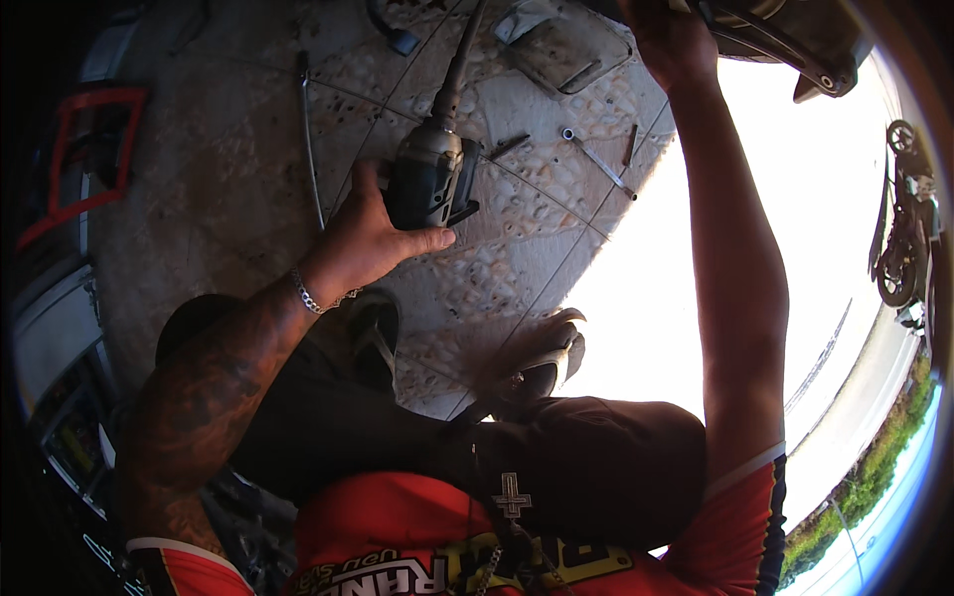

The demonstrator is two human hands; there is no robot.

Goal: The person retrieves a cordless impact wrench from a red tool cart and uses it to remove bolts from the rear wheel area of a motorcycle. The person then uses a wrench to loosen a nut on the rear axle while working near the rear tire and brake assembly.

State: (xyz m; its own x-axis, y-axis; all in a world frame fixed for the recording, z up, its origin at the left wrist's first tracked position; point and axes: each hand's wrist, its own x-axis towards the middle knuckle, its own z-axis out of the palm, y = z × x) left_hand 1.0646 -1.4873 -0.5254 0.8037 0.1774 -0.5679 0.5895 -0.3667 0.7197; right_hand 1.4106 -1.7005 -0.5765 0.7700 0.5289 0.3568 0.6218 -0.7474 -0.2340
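Head view: the person's left forearm slants inward, toward the impact wrench [425, 179], its elbow bent out to the side and a chain bracelet [310, 296] round the wrist. The left hand [368, 233] is clasped about the rear of that tool, thumb laid across its near end and a finger up its left flank; the remaining fingers are hidden behind the body. The impact wrench thus sits against the palm, just beyond the wrist, its extension rod [453, 91] pointing away from the person. Well to the right of the impact wrench, the other arm stretches forward almost straight, and the right hand [681, 45] lies farther out than the tool's body, at a dark mechanical part [785, 45]; its fingertips are obscured, so whether they grip anything I cannot tell. On the tiled floor [527, 238], a ring spanner [599, 164] lies right of the impact wrench, and a long metal bar [310, 139] left of it.
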